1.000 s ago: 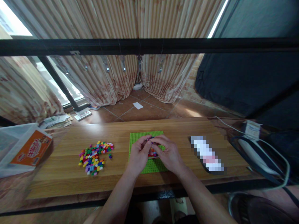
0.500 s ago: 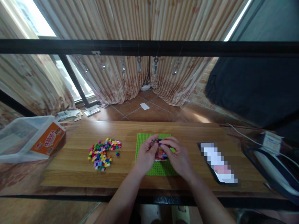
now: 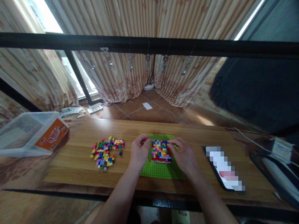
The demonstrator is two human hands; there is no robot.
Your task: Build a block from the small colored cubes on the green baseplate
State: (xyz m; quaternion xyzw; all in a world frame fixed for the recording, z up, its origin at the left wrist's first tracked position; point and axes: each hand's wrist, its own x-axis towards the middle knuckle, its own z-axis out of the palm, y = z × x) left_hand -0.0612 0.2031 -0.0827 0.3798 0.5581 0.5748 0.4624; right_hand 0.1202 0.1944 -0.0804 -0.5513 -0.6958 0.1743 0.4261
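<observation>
A block of small multicoloured toy bricks stands on a green studded baseplate. My left hand is over the baseplate's left edge, beside the block and apart from it. Its fingers are curled, with a small gap between thumb and forefinger. On the other side, my right hand has thumb and forefinger pinched together at the block's far right corner, by a row of blue bricks. Whatever lies between those fingertips is too small to make out.
Loose coloured bricks lie in a pile on the wooden table, left of the baseplate. A phone with a blurred screen lies to the right. Beyond the table's left end is a clear plastic bin. A black bar crosses above.
My hands have drawn apart, the left one moving left off the brick block, so its top now shows. My right hand stays at the block's right side. The view has shifted slightly.
</observation>
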